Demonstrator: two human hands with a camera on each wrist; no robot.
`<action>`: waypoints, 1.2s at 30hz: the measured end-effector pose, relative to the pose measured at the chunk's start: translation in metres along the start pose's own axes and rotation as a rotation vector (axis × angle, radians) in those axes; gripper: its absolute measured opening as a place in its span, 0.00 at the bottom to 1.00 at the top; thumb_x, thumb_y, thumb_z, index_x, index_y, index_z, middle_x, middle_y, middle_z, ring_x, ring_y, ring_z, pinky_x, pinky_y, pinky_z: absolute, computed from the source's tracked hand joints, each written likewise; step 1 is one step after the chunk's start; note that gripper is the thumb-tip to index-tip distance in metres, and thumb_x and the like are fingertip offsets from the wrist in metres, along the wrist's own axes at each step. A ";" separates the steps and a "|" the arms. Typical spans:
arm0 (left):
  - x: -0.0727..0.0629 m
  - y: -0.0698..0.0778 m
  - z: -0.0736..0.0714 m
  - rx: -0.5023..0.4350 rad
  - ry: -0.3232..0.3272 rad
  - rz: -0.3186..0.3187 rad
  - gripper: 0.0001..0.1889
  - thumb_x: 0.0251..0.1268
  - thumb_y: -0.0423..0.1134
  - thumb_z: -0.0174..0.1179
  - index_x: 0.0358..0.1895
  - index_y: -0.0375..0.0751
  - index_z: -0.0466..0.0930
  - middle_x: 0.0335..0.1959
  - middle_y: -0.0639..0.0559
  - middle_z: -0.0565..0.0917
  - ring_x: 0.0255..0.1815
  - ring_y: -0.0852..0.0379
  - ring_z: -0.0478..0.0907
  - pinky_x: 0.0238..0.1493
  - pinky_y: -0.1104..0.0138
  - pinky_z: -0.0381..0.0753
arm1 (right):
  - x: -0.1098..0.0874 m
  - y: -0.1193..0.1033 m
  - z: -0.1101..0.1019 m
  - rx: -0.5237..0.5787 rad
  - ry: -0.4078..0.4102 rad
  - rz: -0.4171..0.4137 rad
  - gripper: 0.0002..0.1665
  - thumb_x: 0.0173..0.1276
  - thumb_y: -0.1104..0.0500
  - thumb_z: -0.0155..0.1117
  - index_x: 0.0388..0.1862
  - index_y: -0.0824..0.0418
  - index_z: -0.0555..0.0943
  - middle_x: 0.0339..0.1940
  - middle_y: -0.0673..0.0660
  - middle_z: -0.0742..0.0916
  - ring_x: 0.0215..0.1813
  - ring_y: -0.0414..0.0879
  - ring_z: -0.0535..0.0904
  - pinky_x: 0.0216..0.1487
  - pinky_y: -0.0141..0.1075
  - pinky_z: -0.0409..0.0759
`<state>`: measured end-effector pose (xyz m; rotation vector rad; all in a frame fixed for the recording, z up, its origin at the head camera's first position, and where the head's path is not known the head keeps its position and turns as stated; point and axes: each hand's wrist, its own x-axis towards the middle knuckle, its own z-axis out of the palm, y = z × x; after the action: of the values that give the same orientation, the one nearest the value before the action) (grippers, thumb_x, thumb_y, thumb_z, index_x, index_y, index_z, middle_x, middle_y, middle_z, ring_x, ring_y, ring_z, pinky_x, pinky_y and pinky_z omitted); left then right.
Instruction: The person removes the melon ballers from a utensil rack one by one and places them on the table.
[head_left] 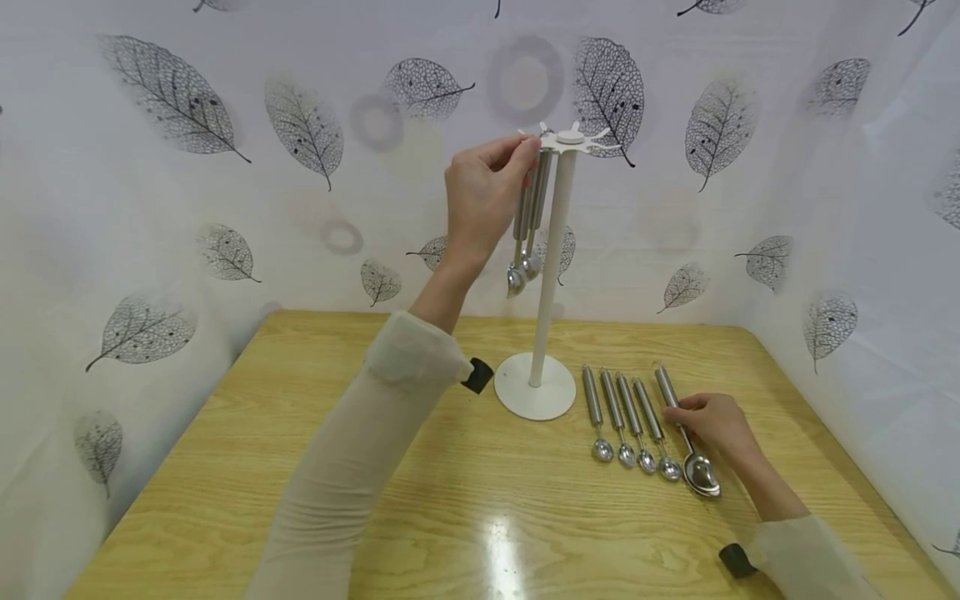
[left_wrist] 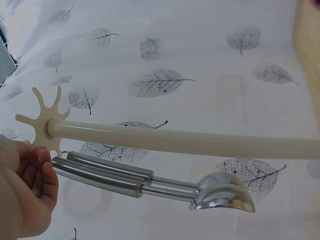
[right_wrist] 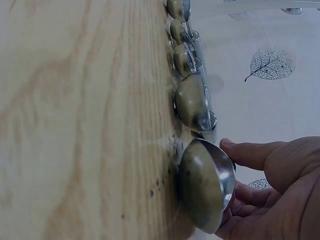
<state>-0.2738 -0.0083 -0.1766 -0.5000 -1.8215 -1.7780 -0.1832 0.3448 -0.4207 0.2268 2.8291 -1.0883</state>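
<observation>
My left hand (head_left: 483, 187) is raised to the top of a white stand (head_left: 555, 250) with a ring of hooks. Its thumb and fingers pinch the handle end of a metal scoop (left_wrist: 95, 177) right at one hook. Beside that scoop hangs a second metal scoop (left_wrist: 112, 165), nearly parallel, bowl downward. At the right, my right hand (head_left: 716, 423) holds the handle of a larger metal scoop (head_left: 701, 475) lying on the table. In the right wrist view, the large scoop's bowl (right_wrist: 202, 185) partly hides the fingers.
Several smaller metal scoops (head_left: 626, 417) lie in a row on the wooden table (head_left: 247, 467), between the stand's round base (head_left: 517, 400) and my right hand. Leaf-patterned cloth (head_left: 300, 208) encloses the back and sides.
</observation>
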 end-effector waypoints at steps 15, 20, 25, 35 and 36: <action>0.000 0.000 0.000 0.003 0.001 -0.009 0.10 0.73 0.36 0.66 0.50 0.33 0.89 0.34 0.45 0.89 0.28 0.58 0.81 0.34 0.70 0.83 | -0.001 0.000 0.004 -0.062 0.039 -0.025 0.30 0.71 0.50 0.72 0.48 0.80 0.82 0.39 0.67 0.88 0.38 0.54 0.81 0.32 0.37 0.78; 0.000 0.000 0.000 0.007 0.002 -0.008 0.10 0.73 0.36 0.66 0.50 0.33 0.89 0.34 0.44 0.89 0.28 0.57 0.81 0.34 0.70 0.83 | 0.000 0.000 0.006 -0.088 0.051 -0.040 0.28 0.70 0.51 0.72 0.46 0.79 0.84 0.39 0.68 0.89 0.38 0.55 0.82 0.32 0.38 0.79; 0.000 0.000 0.000 0.004 -0.001 -0.009 0.10 0.73 0.36 0.66 0.50 0.33 0.89 0.34 0.45 0.89 0.28 0.57 0.81 0.34 0.70 0.83 | 0.000 0.000 0.007 -0.106 0.052 -0.056 0.27 0.70 0.51 0.72 0.44 0.78 0.85 0.37 0.67 0.89 0.35 0.53 0.82 0.31 0.38 0.79; -0.001 0.000 -0.001 0.006 -0.004 -0.011 0.10 0.74 0.36 0.66 0.50 0.33 0.89 0.34 0.45 0.89 0.28 0.57 0.82 0.34 0.70 0.84 | -0.001 -0.002 0.006 -0.114 0.044 -0.045 0.30 0.72 0.49 0.70 0.46 0.79 0.84 0.38 0.68 0.89 0.36 0.53 0.82 0.32 0.39 0.80; -0.001 0.000 -0.001 0.005 -0.005 -0.009 0.10 0.74 0.36 0.66 0.50 0.33 0.89 0.34 0.45 0.89 0.28 0.57 0.82 0.34 0.70 0.84 | -0.001 -0.003 0.005 -0.115 0.040 -0.041 0.31 0.73 0.48 0.70 0.47 0.80 0.83 0.38 0.68 0.89 0.36 0.53 0.81 0.32 0.39 0.79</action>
<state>-0.2730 -0.0089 -0.1767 -0.4948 -1.8338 -1.7794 -0.1820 0.3392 -0.4224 0.1838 2.9330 -0.9343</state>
